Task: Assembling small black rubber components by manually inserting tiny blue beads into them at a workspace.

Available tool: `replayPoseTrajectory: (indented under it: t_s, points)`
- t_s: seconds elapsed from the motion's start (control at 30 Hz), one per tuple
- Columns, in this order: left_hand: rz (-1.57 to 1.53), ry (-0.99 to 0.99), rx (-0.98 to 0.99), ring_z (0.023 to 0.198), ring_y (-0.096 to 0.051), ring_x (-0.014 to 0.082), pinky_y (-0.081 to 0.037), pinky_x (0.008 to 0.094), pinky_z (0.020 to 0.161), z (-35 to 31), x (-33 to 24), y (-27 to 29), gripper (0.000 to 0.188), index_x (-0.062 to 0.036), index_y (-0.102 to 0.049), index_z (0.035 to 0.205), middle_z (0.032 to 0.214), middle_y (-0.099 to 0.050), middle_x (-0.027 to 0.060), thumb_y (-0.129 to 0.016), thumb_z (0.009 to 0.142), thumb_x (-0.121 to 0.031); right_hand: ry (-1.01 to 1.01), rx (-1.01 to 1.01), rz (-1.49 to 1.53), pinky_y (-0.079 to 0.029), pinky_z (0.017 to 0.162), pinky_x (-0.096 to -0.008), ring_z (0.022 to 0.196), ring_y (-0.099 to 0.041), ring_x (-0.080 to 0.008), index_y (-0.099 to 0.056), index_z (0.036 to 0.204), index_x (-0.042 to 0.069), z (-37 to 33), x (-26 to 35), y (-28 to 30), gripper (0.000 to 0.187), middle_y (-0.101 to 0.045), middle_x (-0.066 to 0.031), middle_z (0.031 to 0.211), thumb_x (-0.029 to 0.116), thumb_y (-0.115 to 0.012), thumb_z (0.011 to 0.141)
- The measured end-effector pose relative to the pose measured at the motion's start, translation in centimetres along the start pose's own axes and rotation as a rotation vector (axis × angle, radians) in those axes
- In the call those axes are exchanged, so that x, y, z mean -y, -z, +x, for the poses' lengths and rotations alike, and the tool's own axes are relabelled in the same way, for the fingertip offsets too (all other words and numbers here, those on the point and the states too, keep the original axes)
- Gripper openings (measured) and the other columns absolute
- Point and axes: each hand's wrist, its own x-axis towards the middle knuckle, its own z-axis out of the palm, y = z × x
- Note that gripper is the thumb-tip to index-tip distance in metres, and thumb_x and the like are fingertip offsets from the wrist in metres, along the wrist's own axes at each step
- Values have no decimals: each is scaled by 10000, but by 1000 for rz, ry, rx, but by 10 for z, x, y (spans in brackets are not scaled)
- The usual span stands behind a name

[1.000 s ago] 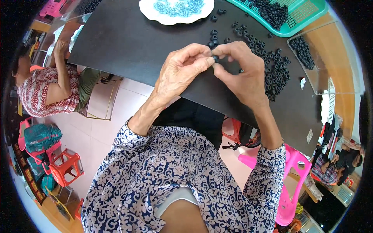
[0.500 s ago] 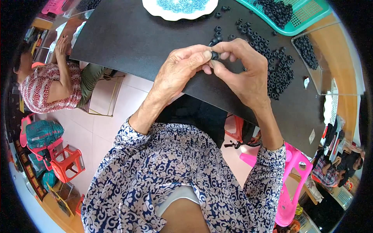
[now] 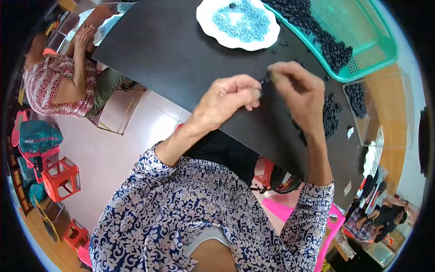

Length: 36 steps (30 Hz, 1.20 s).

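My left hand (image 3: 233, 97) is pinched closed over the black table, and a thin, shiny, pin-like piece (image 3: 262, 82) sticks out from its fingertips. Just to its right hovers my right hand (image 3: 301, 93), its fingertips smeared by motion; a small dark blur lies between the two hands, too unclear to name. Ring-shaped black parts (image 3: 332, 119) lie on the table, partly hidden beneath my right hand. Beyond my hands, a white scalloped plate (image 3: 205, 23) holds many tiny blue pieces (image 3: 248, 26) and one black part (image 3: 232, 5).
A green basket (image 3: 389, 54) with many black parts stands at the far right. Beside it is a clear plastic box (image 3: 398, 113) holding more of them. Another person (image 3: 61, 84) sits at the left. Red stools (image 3: 61, 180) and a pink chair (image 3: 331, 235) are around the table.
My hands have come apart from their joint hold on a black part. The right has moved right and blurs. The view has shifted, so more of the plate and basket shows.
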Motion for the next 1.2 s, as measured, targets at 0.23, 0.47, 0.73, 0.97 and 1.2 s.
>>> replayPoseTrajectory:
  t_s: [0.23,0.47,0.73,0.97,1.2]
  points:
    - [105,-17,-1,778,-612,82,-491,223,721,0,1,-6,132,13,-623,1016,836,-657,35,-597,901,-46,236,25,-488,-463,657,-238,694,-573,-95,-681,1001,26,105,-25,4,166,-648,-44,789,85,-612,861]
    - [124,5,92,810,-632,73,-493,209,712,-1,0,0,188,16,-591,1090,886,-687,61,-592,913,-49,261,123,-712,-521,774,-352,822,-675,-251,-717,967,49,157,-47,-14,192,-701,-122,929,127,-663,799]
    - [292,7,159,780,-611,64,-479,210,664,-1,-6,3,177,20,-582,1078,864,-687,66,-575,917,-54,339,212,-937,-533,776,-351,782,-673,-264,-740,896,64,177,-57,-32,158,-699,-112,819,125,-681,762]
    - [210,34,103,782,-605,60,-476,204,680,-2,-5,-1,174,17,-581,1071,849,-680,55,-582,914,-58,326,180,-842,-530,727,-359,749,-673,-254,-689,837,44,173,-47,-25,132,-687,-108,770,108,-658,726]
    - [107,-91,-96,769,-616,96,-491,220,702,0,1,-1,193,3,-602,1105,861,-672,63,-573,926,-62,253,73,-531,-470,634,-275,642,-585,-161,-655,820,28,99,-12,-6,116,-637,-57,715,85,-692,726]
